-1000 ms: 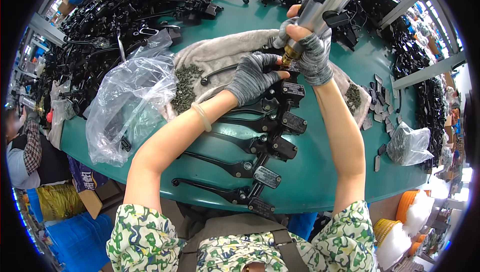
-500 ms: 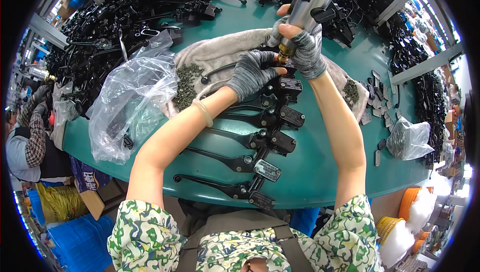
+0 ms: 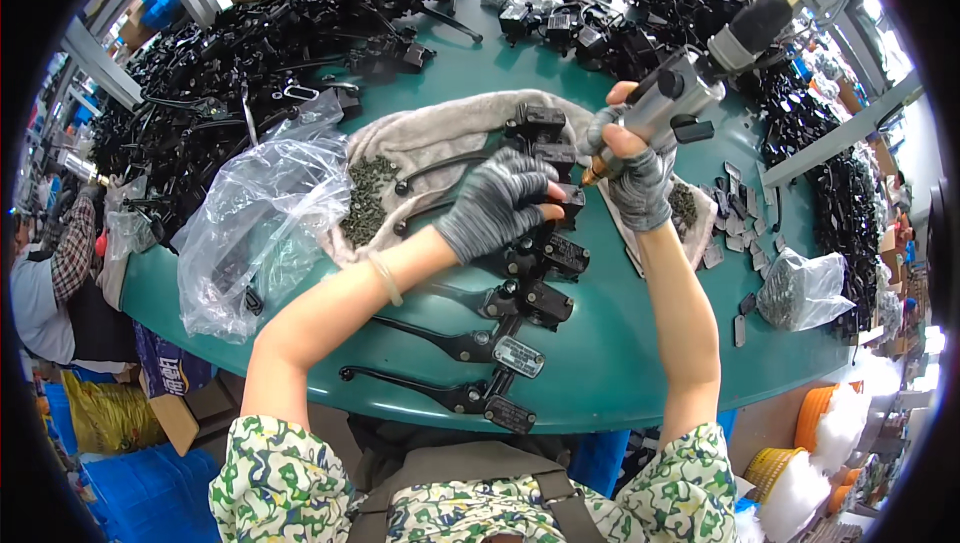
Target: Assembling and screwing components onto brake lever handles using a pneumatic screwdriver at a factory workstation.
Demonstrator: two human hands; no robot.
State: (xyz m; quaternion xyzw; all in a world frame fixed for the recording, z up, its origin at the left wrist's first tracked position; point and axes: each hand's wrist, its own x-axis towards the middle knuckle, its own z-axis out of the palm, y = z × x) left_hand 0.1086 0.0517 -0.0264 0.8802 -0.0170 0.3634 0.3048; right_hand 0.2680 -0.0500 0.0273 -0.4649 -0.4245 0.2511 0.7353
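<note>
Several black brake lever assemblies with boxy reservoirs lie in a row, one near assembly (image 3: 510, 415) closest to me. My left hand (image 3: 497, 205), in a grey fingerless glove, is closed over a brake lever assembly (image 3: 572, 199) midway up the row, thumb and forefinger at its reservoir. Much of that assembly is hidden under the hand. My right hand (image 3: 637, 178), gloved alike, grips a silver power screwdriver (image 3: 672, 103), tilted with its brass-coloured nose down to the left. The nose is close to the reservoir; whether it touches, I cannot tell.
A grey cloth (image 3: 420, 123) with piles of small dark screws (image 3: 368, 201) lies under the far levers. Clear plastic bags (image 3: 265, 213) rest on the green table (image 3: 640, 373). Black parts (image 3: 250, 53) heap along the far edge. Small plates (image 3: 735, 213) lie right; a person (image 3: 60, 283) sits far left.
Both hands have come nearer to me along the row. The screwdriver has gone from nearly upright over a far assembly to a stronger tilt beside a nearer reservoir.
</note>
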